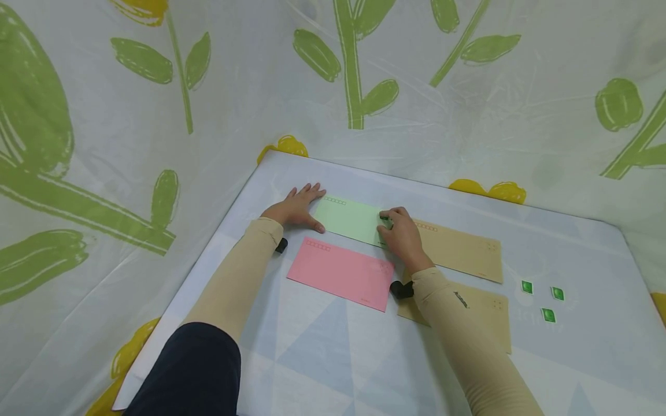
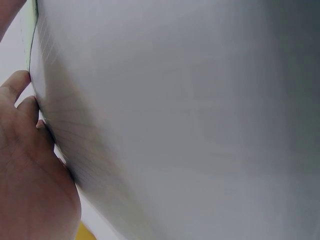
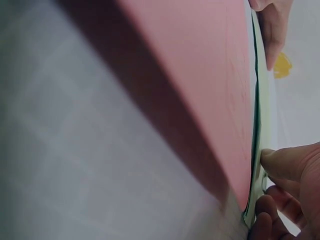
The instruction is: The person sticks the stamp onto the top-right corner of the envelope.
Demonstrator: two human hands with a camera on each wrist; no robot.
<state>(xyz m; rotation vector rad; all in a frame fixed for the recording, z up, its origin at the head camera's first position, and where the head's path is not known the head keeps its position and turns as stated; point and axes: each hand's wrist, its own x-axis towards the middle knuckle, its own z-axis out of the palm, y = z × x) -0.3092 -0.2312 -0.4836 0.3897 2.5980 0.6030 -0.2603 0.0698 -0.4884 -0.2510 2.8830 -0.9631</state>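
Observation:
My left hand [image 1: 295,209] rests with spread fingers at the left end of a light green envelope [image 1: 348,219], its thumb by the lower left corner. At that envelope's right end, my right hand [image 1: 404,237] pinches a small green stamp [image 1: 385,218] close over the paper, thumb and fingers bent. The right wrist view shows the thumb [image 3: 280,162] low at the envelope's edge. A pink envelope [image 1: 340,274] lies just below the green one. In the left wrist view the left hand [image 2: 35,165] is flat along the table surface.
Two brown envelopes lie to the right, an upper one [image 1: 465,248] and a lower one [image 1: 489,315] partly behind my right forearm. Farther right are three loose green stamps [image 1: 527,287]. A flower-patterned sheet [image 1: 260,75] hangs behind the table.

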